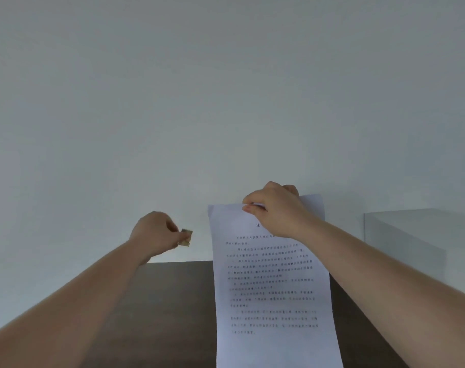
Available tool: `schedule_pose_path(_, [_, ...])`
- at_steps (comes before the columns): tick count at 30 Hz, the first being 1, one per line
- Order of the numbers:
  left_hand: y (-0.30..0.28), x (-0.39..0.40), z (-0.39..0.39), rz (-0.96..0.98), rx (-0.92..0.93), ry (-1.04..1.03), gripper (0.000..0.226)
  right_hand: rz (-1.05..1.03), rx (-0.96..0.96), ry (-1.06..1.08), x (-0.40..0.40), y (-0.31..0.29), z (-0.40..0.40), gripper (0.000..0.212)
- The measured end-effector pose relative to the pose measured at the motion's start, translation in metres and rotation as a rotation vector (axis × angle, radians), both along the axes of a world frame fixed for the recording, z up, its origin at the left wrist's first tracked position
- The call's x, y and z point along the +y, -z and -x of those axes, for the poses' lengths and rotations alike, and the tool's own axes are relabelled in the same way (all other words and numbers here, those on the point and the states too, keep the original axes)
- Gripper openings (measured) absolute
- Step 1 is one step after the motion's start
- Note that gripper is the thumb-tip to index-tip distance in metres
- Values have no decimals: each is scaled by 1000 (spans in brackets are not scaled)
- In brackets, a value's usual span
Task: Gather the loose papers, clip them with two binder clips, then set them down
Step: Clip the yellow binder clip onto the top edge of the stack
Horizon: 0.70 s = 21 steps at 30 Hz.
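Here, one binder clip point(185, 237) is pinched in the raised left hand point(154, 232), at nine o'clock of the papers point(272, 282); the right hand point(275, 208) grips their top edge, hanging them upright over the dark table point(173, 301).

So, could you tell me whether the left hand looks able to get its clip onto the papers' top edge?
Probably yes: the left hand holds the clip beside the papers, with only open air between.

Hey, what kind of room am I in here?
Probably an office or study, though little shows. There is a dark desk against a plain pale wall, printed papers held up by the right hand, and a binder clip in the left hand.
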<state>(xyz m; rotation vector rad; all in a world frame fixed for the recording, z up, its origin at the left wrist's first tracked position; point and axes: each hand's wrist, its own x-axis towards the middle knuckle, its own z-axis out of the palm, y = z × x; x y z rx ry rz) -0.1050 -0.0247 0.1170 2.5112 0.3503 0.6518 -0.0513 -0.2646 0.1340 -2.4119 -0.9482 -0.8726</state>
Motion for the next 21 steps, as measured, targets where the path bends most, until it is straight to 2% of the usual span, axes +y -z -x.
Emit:
schedule_pose_path(7, [-71,-35,-2,-205,-107,100,24,15,12,4,-6,-4,-3,23])
schedule_pose_path(11, [-92,-48,0,-298,-138,169,23,33,21,17,-8,-5,-4,26])
schedule_pose_path(15, [-102,-61,5,-385,-116,271,12,62,20,28,-12,-7,-3,27])
schedule_pose_path(17, [-109,-66,7,-425,-107,308,15,79,19,36,-14,-8,-3,29])
schedule_pose_path(21, [-115,-75,8,-489,14,400,13,105,17,43,-13,-10,-2,35])
